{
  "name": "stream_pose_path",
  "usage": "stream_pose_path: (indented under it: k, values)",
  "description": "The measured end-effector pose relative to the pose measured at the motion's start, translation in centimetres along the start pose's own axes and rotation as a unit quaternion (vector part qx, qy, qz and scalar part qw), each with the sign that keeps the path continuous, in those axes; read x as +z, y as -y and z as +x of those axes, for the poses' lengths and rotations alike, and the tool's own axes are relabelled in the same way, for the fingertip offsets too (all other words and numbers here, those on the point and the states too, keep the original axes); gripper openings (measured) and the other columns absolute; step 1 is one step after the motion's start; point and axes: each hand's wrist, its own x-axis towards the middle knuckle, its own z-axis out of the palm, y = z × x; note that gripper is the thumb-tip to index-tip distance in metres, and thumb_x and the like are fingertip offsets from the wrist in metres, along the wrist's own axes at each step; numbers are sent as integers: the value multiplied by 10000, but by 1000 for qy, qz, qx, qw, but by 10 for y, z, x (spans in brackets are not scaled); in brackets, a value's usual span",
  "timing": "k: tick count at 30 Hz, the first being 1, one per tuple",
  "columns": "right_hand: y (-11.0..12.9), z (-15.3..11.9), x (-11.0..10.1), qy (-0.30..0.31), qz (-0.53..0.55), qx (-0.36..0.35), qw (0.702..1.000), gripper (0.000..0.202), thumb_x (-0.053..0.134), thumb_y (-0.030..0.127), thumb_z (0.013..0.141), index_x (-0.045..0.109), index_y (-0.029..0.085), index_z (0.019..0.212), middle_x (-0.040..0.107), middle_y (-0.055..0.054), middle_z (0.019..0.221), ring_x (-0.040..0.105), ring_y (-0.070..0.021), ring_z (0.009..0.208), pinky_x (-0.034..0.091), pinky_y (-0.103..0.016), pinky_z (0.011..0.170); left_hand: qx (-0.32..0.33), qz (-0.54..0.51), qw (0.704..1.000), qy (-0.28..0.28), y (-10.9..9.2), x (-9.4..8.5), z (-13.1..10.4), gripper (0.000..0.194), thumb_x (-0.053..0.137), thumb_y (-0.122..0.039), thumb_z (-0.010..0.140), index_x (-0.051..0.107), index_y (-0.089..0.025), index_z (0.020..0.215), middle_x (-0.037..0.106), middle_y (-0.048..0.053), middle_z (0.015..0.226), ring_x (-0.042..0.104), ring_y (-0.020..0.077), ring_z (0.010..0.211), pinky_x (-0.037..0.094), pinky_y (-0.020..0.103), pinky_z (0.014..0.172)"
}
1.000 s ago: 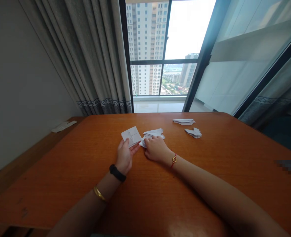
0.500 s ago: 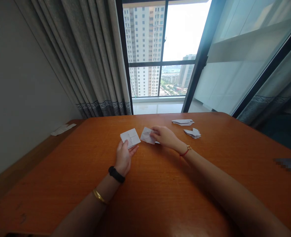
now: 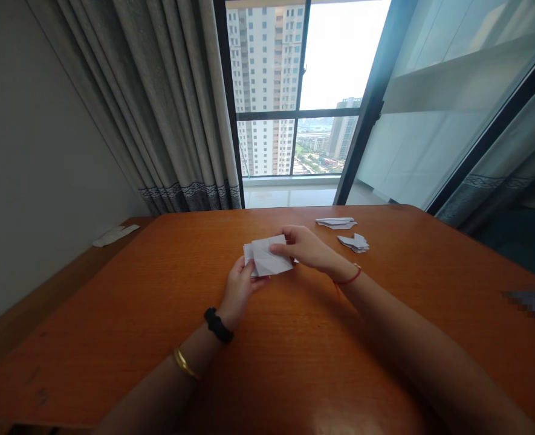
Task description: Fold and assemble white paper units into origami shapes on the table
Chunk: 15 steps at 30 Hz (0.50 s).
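My left hand (image 3: 241, 283) grips a folded white paper (image 3: 248, 252) between thumb and fingers, just above the table. A second folded white paper (image 3: 269, 257) overlaps the first one's right side. My right hand (image 3: 300, 244) pinches this second paper, thumb on top and fingers behind it. A small white edge shows under the right hand, and I cannot tell whether it belongs to the same piece. Both papers look flat and squarish, with crease lines.
On the wooden table (image 3: 158, 338), a long folded white paper (image 3: 336, 223) and a bulkier folded paper (image 3: 354, 243) lie at the back right. A pale strip (image 3: 115, 235) rests on the ledge to the left. Grey curtains (image 3: 185, 121) and a window stand behind.
The two papers, apart before, now overlap. My left hand has moved right with its paper, and the paper in my right hand now covers part of it.
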Motion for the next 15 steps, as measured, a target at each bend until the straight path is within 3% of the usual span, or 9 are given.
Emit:
stream_pose_path:
  k: [4,12,15]
  values:
    - [-16,7,19,-58,-148,-10,987,170,662,289,769,678,147,860,640,-15,769,516,-126,654,375,-241,570,-27,-50,998,12,-2,6,-7,247,560,-281,903,604,-140,1102,690,128,1065,694,236,856,603,393,723]
    - [-21,5,35,-81,-118,5,990,196,633,338,796,638,143,799,603,-10,734,505,-132,655,386,-243,578,6,-18,1000,20,0,9,-10,291,618,-284,884,562,-171,1147,643,113,1174,658,232,967,599,356,751]
    - [-23,-6,41,-108,-86,16,990,248,614,350,811,628,140,943,616,-34,838,534,-140,700,435,-255,619,12,1,999,31,1,9,-11,338,641,-325,869,560,-185,1166,635,109,1203,646,241,1008,587,356,782]
